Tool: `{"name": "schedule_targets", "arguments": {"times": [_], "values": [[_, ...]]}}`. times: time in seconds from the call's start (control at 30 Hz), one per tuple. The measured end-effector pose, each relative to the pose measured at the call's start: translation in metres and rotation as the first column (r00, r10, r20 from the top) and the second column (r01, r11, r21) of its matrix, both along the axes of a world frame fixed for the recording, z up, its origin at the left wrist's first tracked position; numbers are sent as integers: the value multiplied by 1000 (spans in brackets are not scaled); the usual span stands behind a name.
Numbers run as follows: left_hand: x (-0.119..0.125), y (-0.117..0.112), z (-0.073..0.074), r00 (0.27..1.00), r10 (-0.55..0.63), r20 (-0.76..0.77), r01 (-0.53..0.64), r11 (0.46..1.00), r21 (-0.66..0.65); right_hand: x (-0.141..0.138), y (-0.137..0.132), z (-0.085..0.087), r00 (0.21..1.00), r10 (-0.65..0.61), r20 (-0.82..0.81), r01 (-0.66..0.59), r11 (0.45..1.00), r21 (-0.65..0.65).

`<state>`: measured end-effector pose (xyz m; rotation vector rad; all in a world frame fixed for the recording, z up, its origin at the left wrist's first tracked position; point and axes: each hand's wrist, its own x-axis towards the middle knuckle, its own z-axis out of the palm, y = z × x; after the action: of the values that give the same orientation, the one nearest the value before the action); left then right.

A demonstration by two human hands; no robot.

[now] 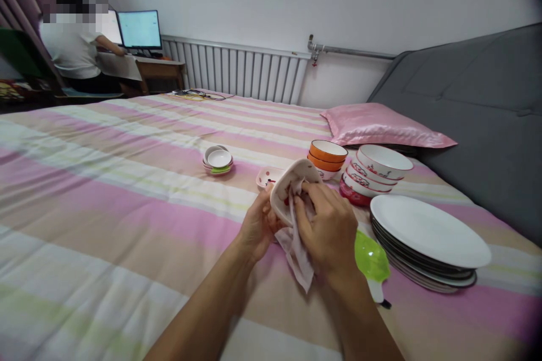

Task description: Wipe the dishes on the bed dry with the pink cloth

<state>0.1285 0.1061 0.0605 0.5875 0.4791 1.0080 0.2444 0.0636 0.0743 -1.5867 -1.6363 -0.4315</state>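
My left hand [257, 225] grips a small square white dish [279, 198] by its edge, tilted up above the bed. Inside it, my right hand [328, 220] presses a thin white tissue [301, 256] against the dish; its loose end hangs below my fingers. Part of the dish's inner pattern is hidden by the tissue and fingers. Just behind my left hand lies another small patterned dish [267, 176] on the sheet. To the right of my right wrist rests a green leaf-shaped dish [371, 256], partly covered by my arm.
Stacks stand at the right: white plates [429, 228], patterned bowls [383, 163] and orange bowls [328, 151]. Several small dishes [218, 159] are grouped further back. A pink pillow [381, 124] lies by the grey headboard [474, 84]. A person [74, 48] sits at monitors, far left.
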Motion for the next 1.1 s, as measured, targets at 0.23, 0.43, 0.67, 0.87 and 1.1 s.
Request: {"name": "schedule_targets", "arguments": {"times": [0.23, 0.43, 0.67, 0.87, 1.1], "values": [[0, 2, 0, 998, 44, 48, -41, 997, -69, -4, -10, 13, 944, 229, -238, -284, 931, -230], [1, 0, -1, 1000, -4, 26, 5, 999, -47, 0, -13, 17, 798, 338, -499, -498, 837, -228], [2, -1, 2, 997, -45, 69, 51, 994, -93, -1, -8, 12, 691, 375, -618, -596, 779, -194], [2, 0, 0, 981, -119, 156, 126, 991, -34, 6, -16, 16, 457, 399, -795, -741, 665, -92], [2, -1, 1, 962, -177, 207, 189, 981, -42, 14, -7, 11, 254, 414, -874, -479, 839, 258]]}}
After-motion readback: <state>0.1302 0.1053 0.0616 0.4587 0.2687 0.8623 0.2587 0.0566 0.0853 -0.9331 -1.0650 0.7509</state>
